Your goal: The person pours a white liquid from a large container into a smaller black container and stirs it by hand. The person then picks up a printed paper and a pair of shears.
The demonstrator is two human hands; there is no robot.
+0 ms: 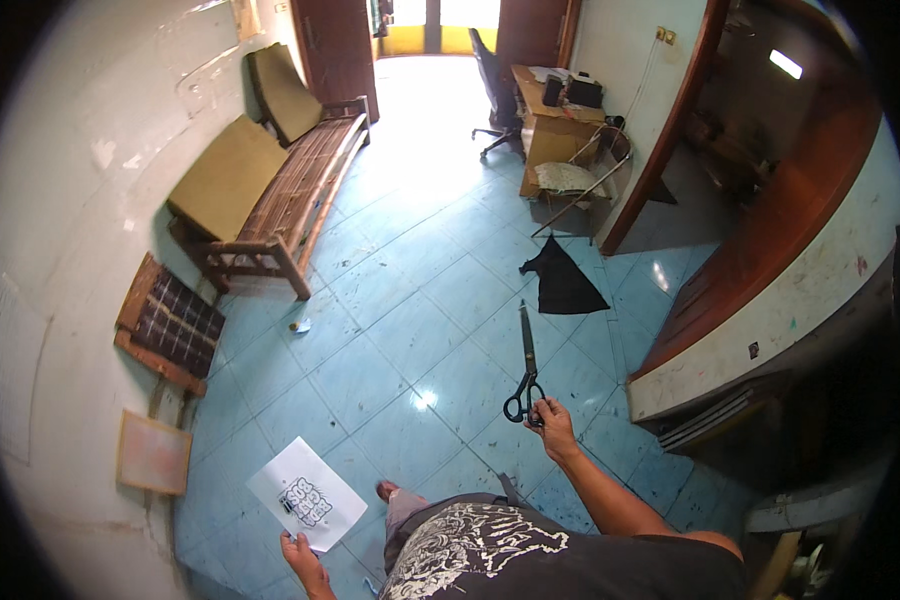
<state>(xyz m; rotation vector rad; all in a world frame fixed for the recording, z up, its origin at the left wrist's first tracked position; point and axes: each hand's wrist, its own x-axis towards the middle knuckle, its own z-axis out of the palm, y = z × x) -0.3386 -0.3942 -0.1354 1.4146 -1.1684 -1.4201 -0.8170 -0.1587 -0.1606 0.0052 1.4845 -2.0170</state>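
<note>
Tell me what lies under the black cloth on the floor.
The black triangular cloth lies flat on the pale blue tiled floor; tiles show all around it. Whatever it covers is hidden.

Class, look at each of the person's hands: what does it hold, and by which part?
The right hand holds black scissors by the handle loops, blades pointing away. The left hand holds a printed white sheet by its near edge.
</note>
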